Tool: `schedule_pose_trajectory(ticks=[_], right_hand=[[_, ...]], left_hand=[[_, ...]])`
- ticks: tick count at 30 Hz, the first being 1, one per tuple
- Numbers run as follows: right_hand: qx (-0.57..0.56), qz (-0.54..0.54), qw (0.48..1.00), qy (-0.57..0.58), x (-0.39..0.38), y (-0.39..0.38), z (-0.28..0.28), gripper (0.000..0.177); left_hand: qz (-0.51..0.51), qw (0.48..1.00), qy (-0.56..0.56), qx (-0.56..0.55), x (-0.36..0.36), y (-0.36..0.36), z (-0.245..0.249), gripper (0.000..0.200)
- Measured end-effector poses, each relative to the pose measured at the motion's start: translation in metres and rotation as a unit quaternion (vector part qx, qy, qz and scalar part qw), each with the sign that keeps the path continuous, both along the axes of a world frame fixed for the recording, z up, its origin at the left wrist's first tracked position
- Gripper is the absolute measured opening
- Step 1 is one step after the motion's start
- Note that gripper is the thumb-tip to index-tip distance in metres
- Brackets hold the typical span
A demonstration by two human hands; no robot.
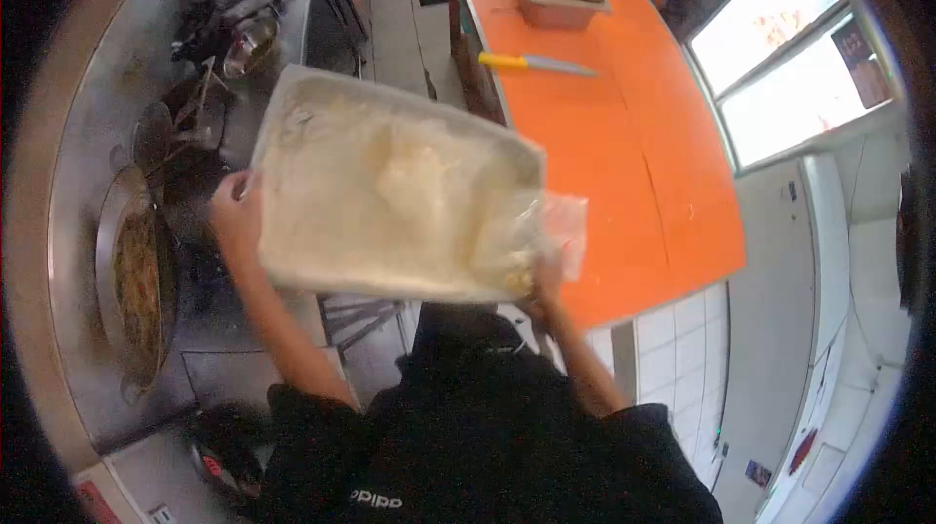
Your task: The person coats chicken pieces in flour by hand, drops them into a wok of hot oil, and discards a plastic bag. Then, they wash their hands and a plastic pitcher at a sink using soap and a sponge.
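Observation:
A large whitish rectangular tub [390, 282] is held up in front of my body, tilted so that its inside faces me. Pale, smeared contents lie on its bottom, blurred. My left hand [237, 212] grips the tub's left side, its fingers partly hidden behind the rim. At the lower right corner my right hand [546, 290] is closed on the tub's edge. A clear plastic bag [522, 232] lies over that corner beside my right hand and overhangs the rim.
An orange-topped table [604, 154] stands to the right, bearing a yellow-handled knife [536, 63] and a metal pan [561, 12] with contents. To the left are a stove with a big wok [136, 280] and a metal bowl [251, 44]. Tiled floor [395, 17] runs between.

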State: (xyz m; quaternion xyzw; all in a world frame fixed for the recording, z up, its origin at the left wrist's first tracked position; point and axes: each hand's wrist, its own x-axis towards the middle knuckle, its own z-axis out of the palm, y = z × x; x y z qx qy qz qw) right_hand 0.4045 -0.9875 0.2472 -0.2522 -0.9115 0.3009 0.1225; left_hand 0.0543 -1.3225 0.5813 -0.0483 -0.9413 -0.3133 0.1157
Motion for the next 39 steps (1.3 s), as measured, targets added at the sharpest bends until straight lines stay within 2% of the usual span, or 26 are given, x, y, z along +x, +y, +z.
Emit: schedule_pose_trajectory(ticks=[3,5,7,8,9,10,12,14,15,17,19,20,22,23,25,26,27,28,29,31,33,34,35,36,37,39], right_hand=[[-0.054,0.0,0.994,-0.098,-0.043,-0.042,-0.044,0.04],[-0.031,-0.003,0.987,-0.155,-0.059,-0.073,-0.035,0.037],[-0.078,0.023,0.995,-0.058,-0.059,-0.075,-0.046,0.037],[-0.097,0.031,0.993,-0.053,-0.048,-0.073,-0.056,0.037],[-0.103,0.03,0.992,-0.065,-0.037,-0.068,-0.069,0.037],[-0.108,0.028,0.991,-0.08,-0.025,-0.062,-0.083,0.037],[-0.083,0.014,0.988,-0.13,0.012,-0.05,-0.112,0.038],[-0.003,0.01,0.984,-0.175,0.049,-0.044,-0.159,0.041],[0.089,0.029,0.972,-0.218,0.071,-0.037,-0.189,0.042],[0.242,0.061,0.914,-0.319,0.107,-0.029,-0.238,0.046],[0.04,0.044,0.853,-0.519,0.086,-0.014,-0.224,0.042],[-0.02,-0.05,0.915,-0.399,0.073,-0.015,-0.223,0.036],[-0.079,-0.143,0.945,-0.285,0.082,-0.009,-0.259,0.034],[0.026,-0.143,0.968,-0.207,0.098,-0.003,-0.291,0.035],[0.125,-0.128,0.973,-0.144,0.129,-0.008,-0.31,0.036],[-0.098,-0.262,0.956,-0.088,0.122,0.006,-0.306,0.036],[-0.308,-0.386,0.869,-0.025,0.115,0.011,-0.302,0.035],[-0.296,-0.395,0.869,-0.034,0.129,0.004,-0.311,0.035],[-0.177,-0.366,0.911,-0.062,0.141,-0.003,-0.319,0.043],[-0.052,-0.329,0.939,-0.088,0.158,-0.003,-0.325,0.053],[0.02,-0.313,0.949,-0.042,0.153,-0.016,-0.323,0.054],[0.003,-0.312,0.949,-0.04,0.181,0.023,-0.357,0.054],[0.063,-0.33,0.914,-0.226,0.212,0.028,-0.376,0.054],[0.113,-0.333,0.845,-0.402,0.224,0.02,-0.39,0.055],[0.096,-0.349,0.844,-0.395,0.209,0.011,-0.386,0.055],[0.201,-0.274,0.829,-0.443,0.174,-0.009,-0.354,0.052]], left_hand=[[0.086,0.994,-0.048,-0.04,0.003,-0.026,0.038,0.042],[0.138,0.987,-0.068,-0.048,0.017,-0.043,0.051,0.041],[0.168,0.976,-0.105,-0.092,0.006,-0.024,0.013,0.036],[0.16,0.982,-0.054,-0.079,0.015,-0.014,-0.008,0.033],[0.15,0.978,-0.126,-0.071,0.016,-0.005,-0.023,0.032],[0.155,0.98,-0.119,-0.042,0.021,0.002,-0.049,0.032],[0.091,0.987,-0.103,-0.08,0.024,0.012,-0.1,0.03],[0.078,0.987,-0.112,-0.079,0.029,0.027,-0.141,0.026],[0.061,0.988,-0.12,-0.075,0.032,0.042,-0.16,0.024],[0.04,0.985,-0.156,-0.069,0.025,0.07,-0.205,0.025],[0.013,0.982,-0.182,-0.05,0.012,0.086,-0.252,0.027],[-0.002,0.985,-0.17,-0.035,0.016,0.087,-0.279,0.028],[-0.029,0.986,-0.164,0.007,0.001,0.099,-0.333,0.03],[-0.043,0.987,-0.152,0.016,-0.009,0.101,-0.365,0.031],[-0.049,0.982,-0.178,0.034,-0.013,0.095,-0.414,0.031],[-0.04,0.976,-0.211,0.046,-0.01,0.106,-0.428,0.032],[-0.037,0.973,-0.225,0.045,-0.015,0.114,-0.439,0.032],[-0.067,0.968,-0.236,0.061,-0.02,0.116,-0.453,0.031],[-0.099,0.962,-0.244,0.076,-0.027,0.124,-0.466,0.03],[-0.186,0.948,-0.217,0.14,-0.036,0.153,-0.497,0.033],[-0.287,0.929,-0.213,0.095,-0.05,0.2,-0.512,0.039],[-0.312,0.932,-0.171,0.069,-0.039,0.259,-0.54,0.041],[-0.354,0.925,-0.129,0.049,-0.043,0.293,-0.552,0.044],[-0.384,0.917,-0.098,0.055,-0.048,0.324,-0.567,0.045],[-0.417,0.905,-0.062,0.061,-0.053,0.357,-0.578,0.047],[-0.493,0.835,-0.245,-0.01,-0.063,0.409,-0.563,0.046]])
